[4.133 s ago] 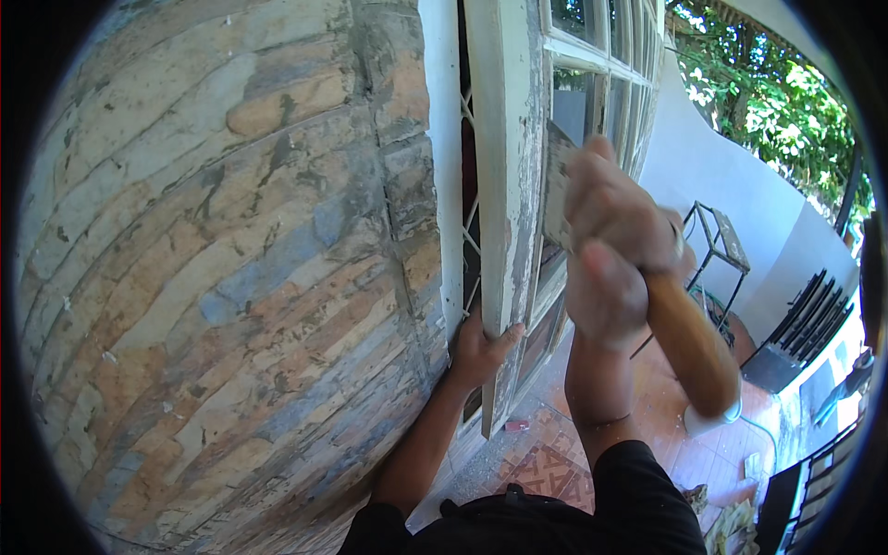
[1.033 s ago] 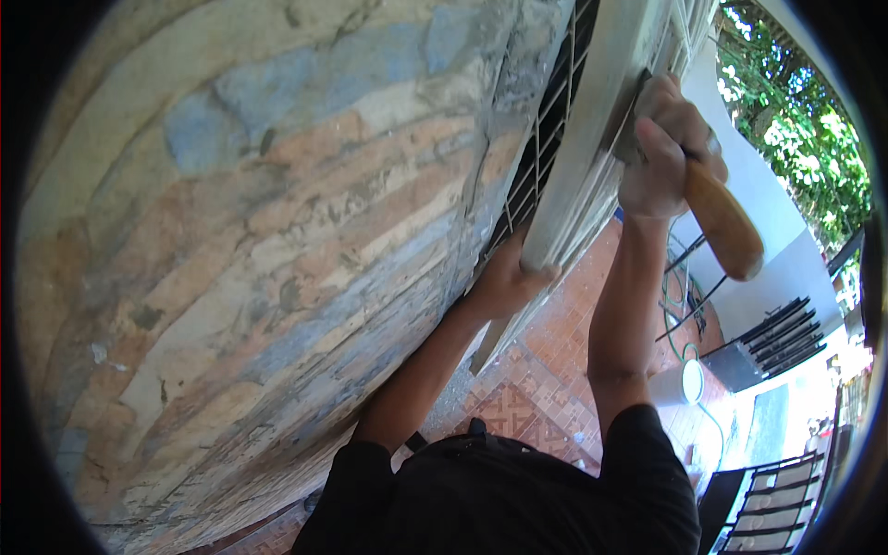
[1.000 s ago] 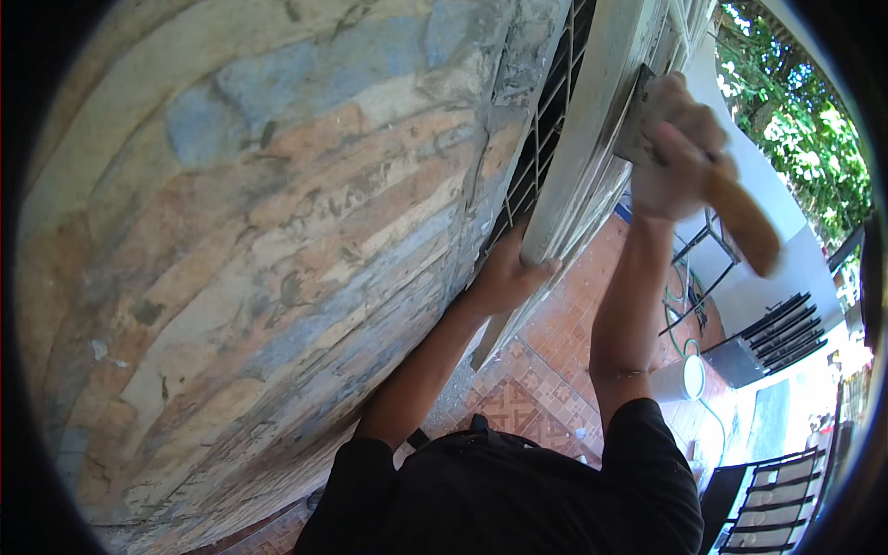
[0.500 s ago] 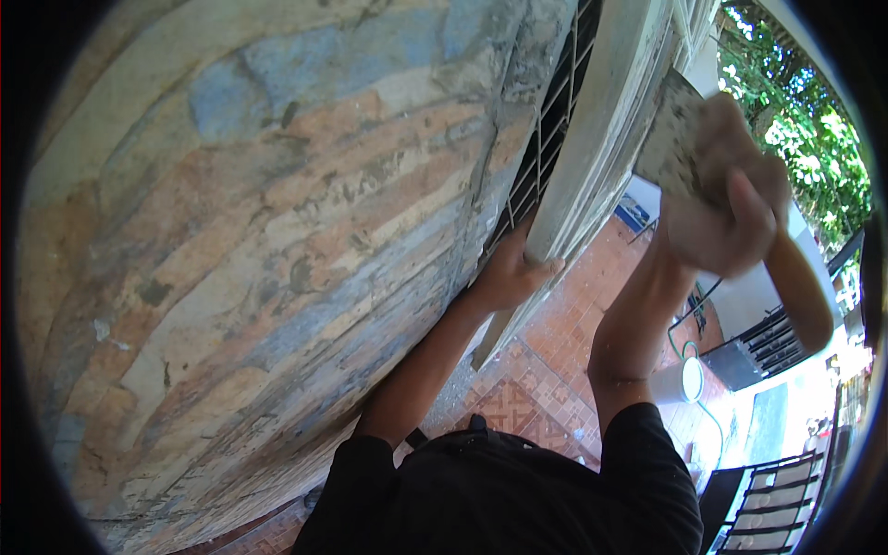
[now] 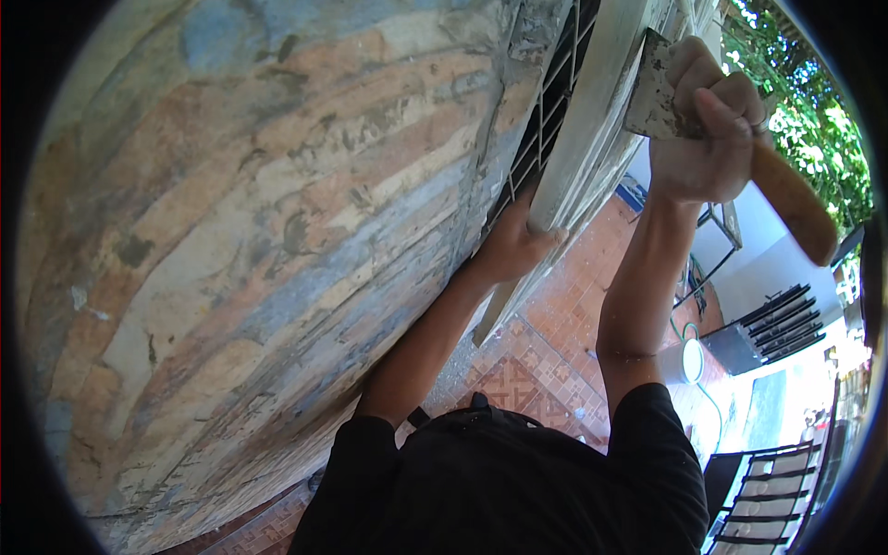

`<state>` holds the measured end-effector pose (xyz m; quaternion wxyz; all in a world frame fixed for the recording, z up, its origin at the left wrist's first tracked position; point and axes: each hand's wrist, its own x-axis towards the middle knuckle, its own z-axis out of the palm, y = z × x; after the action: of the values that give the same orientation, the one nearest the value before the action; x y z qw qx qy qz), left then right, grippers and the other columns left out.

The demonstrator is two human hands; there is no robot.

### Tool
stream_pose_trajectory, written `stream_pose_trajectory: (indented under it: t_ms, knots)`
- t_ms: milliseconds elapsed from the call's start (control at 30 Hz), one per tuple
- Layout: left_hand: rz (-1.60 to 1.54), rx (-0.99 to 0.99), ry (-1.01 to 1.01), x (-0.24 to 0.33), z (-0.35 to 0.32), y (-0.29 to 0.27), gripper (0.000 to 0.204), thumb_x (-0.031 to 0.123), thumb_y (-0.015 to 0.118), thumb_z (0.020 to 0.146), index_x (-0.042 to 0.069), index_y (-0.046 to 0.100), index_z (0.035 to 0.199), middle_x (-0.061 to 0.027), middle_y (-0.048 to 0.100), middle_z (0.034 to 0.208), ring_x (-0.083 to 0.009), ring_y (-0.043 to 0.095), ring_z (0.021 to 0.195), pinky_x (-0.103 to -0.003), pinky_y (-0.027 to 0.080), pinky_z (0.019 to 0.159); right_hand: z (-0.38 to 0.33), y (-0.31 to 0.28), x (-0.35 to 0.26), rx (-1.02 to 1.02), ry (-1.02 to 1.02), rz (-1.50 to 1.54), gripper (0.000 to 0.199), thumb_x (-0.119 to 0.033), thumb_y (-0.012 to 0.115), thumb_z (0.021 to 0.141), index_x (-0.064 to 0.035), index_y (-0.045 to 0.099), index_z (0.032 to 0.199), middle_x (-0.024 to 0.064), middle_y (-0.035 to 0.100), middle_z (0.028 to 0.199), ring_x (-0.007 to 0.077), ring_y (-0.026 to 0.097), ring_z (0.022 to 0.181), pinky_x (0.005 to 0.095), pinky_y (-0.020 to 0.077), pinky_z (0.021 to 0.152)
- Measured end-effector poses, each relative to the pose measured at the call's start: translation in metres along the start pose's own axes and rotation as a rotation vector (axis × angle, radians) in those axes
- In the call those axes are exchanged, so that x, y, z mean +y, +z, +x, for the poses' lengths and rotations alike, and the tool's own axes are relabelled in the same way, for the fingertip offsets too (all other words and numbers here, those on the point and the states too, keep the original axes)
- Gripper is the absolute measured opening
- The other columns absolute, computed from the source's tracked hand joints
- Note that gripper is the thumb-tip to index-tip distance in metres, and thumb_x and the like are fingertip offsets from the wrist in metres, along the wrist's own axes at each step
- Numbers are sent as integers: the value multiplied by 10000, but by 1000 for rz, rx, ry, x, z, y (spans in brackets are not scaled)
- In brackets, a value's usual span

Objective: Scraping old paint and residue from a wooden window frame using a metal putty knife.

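My left hand (image 5: 520,239) is wrapped round the lower part of a white wooden frame (image 5: 578,139) with worn, flaking paint, its thumb on the outer face. Some of its fingers are hidden behind the wood. Higher up and to the right, my right hand (image 5: 708,125) is closed on a scraper (image 5: 650,97), gripping it close to the blade. The broad, flat metal blade is spotted with residue, and its edge is at the frame's outer side; whether it touches I cannot tell. A brown handle sticks out below my fist.
A stone-patterned wall (image 5: 305,240) fills the left side, with a metal grille (image 5: 536,148) between it and the frame. Below are a tiled floor (image 5: 546,361), a white bucket (image 5: 684,362) and a green hose (image 5: 710,407). A slatted chair (image 5: 763,495) stands lower right.
My right hand has moved up and slightly left with the scraper, bringing the blade to a higher part of the frame. My left hand keeps its hold.
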<state>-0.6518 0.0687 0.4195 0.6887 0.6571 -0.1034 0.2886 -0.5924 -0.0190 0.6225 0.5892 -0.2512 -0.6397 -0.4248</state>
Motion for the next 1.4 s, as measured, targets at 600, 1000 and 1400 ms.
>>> stream_pose_trajectory:
  t_ms: [600, 1000, 1400]
  knots:
    - [-60, 18, 56, -5, -4, 3, 620, 27, 623, 802, -1, 322, 1343, -119, 489, 1252, -180, 460, 1157, -327, 341, 996, -6, 9, -11, -34, 85, 325, 194, -111, 411, 692, -97, 278, 553, 41, 242, 478, 180, 240, 527, 349, 266, 570]
    - [-31, 2, 49, -3, -8, 4, 614, 41, 625, 800, -6, 328, 1336, -123, 493, 1245, -184, 462, 1155, -330, 342, 993, -13, 4, 1, -78, 130, -285, 194, -133, 425, 718, -42, 356, 561, 54, 316, 482, 205, 302, 505, 338, 303, 549]
    - [-37, 41, 20, 0, -6, 5, 584, 35, 624, 802, -11, 347, 1314, -113, 506, 1214, -175, 473, 1132, -333, 365, 969, -16, -12, -6, -56, 211, 345, 214, -100, 432, 719, -86, 276, 573, 39, 262, 509, 162, 248, 539, 330, 222, 532]
